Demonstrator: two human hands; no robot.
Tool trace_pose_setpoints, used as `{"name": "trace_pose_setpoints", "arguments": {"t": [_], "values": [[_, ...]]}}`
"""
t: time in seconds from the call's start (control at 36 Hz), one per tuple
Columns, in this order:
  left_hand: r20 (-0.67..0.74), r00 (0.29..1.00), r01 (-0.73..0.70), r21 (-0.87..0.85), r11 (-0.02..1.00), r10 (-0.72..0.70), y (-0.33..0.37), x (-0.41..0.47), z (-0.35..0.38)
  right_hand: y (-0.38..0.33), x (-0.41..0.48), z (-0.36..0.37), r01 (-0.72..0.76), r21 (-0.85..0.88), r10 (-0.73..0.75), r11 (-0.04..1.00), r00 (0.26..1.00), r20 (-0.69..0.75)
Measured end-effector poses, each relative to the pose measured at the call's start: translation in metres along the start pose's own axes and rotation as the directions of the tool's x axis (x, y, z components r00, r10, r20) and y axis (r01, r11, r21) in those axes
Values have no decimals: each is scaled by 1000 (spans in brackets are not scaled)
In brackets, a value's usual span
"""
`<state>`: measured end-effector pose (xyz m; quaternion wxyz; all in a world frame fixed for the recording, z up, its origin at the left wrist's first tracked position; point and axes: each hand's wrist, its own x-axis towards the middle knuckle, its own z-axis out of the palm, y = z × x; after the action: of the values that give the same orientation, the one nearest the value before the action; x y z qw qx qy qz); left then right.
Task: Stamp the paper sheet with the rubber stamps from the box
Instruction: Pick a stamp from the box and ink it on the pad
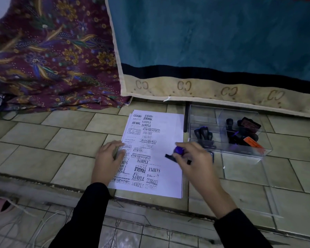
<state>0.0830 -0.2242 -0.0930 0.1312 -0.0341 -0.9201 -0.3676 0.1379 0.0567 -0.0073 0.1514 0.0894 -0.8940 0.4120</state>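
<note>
Right hand [193, 158] fingers [182, 145] curled tight around a rubber stamp [177, 153]: purple rounded knob on top, flat black base poking out toward 9 o'clock. Stamp sits low over the right-middle of the paper sheet [170, 126]; cannot tell if the base touches the paper. Left hand [108, 156] flat, fingers spread and empty, pressing the sheet's left edge at 9 o'clock from the stamp. Both arms in black sleeves.

Paper sheet is white, rectangular, top of a thin stack, lying on the floor [61, 136] at frame centre. Left half crowded with black stamp marks at mixed angles: SAMPLE, FRAGILE, EXPRESS, AIR MAIL, FAX OUT. Right strip mostly blank.

Box [204, 111] at 3 o'clock of the sheet, just beside it: clear hard plastic, rectangular, with clear dividers. Left compartment holds a few dark stamps with rounded handles [203, 134]. Right compartment holds more dark stamps, one with a purple knob, one flat black rectangular stamp [250, 124], and an orange item [252, 142], too small to tell what it is. A clear flat panel [243, 176] lies on the floor at 6 o'clock of the box.

Floor is pale glossy rectangular tile with dark grout. At 12 o'clock a teal velvety cloth [213, 36] with beige patterned border hangs down; at 10 o'clock a maroon floral batik fabric [48, 56], crumpled.
</note>
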Motion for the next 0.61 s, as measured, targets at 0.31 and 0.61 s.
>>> {"name": "trace_pose_setpoints", "arguments": {"t": [0.31,0.61], "values": [[-7,1000,3,-28,1000,-4,-3,0,2,31,-33,-36,-29,-157,22,987,999,-43],[3,1000,16,-11,1000,-16,-1,-1,1,35,-43,-27,61,-267,-60,962,998,15]]}}
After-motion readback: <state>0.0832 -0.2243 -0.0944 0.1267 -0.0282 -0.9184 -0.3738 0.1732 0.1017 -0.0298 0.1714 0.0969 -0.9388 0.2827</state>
